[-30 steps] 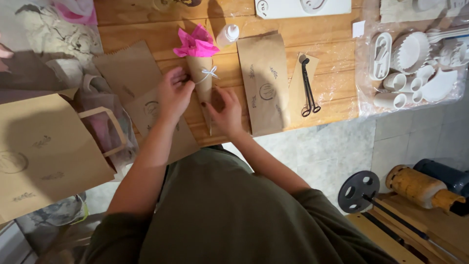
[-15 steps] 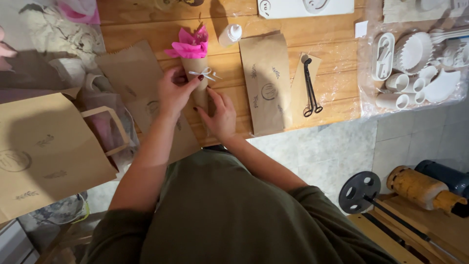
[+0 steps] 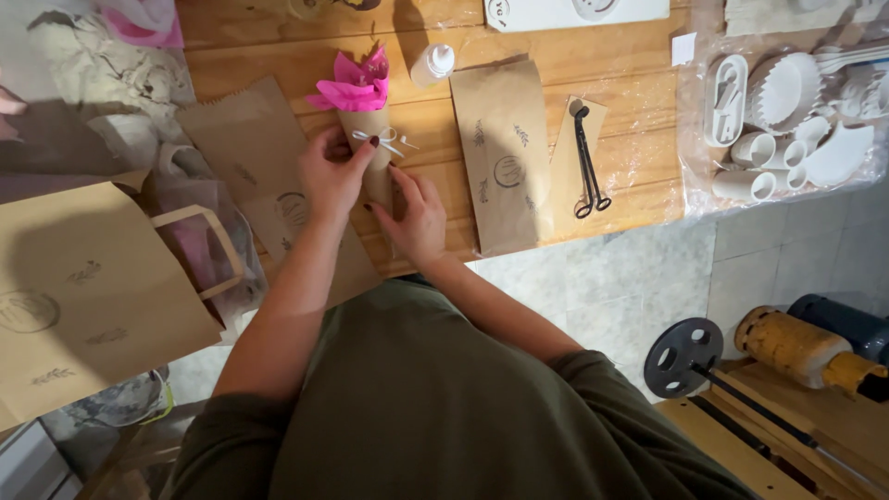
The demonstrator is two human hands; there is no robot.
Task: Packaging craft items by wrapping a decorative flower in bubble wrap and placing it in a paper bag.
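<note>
Both hands, left (image 3: 331,174) and right (image 3: 415,218), close lightly around the parcel (image 3: 370,153): light, crushable paper, best held low, below its bow (image 3: 381,139).

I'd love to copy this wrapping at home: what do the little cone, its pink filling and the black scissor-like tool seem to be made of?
The cone looks like matte brown kraft paper, creased and dull like the flat bags nearby. The pink filling seems to be tissue paper: thin, crumpled, soft-edged. The scissor-like tool appears to be dark metal, slim and rigid, though its finish is hard to judge.
</note>
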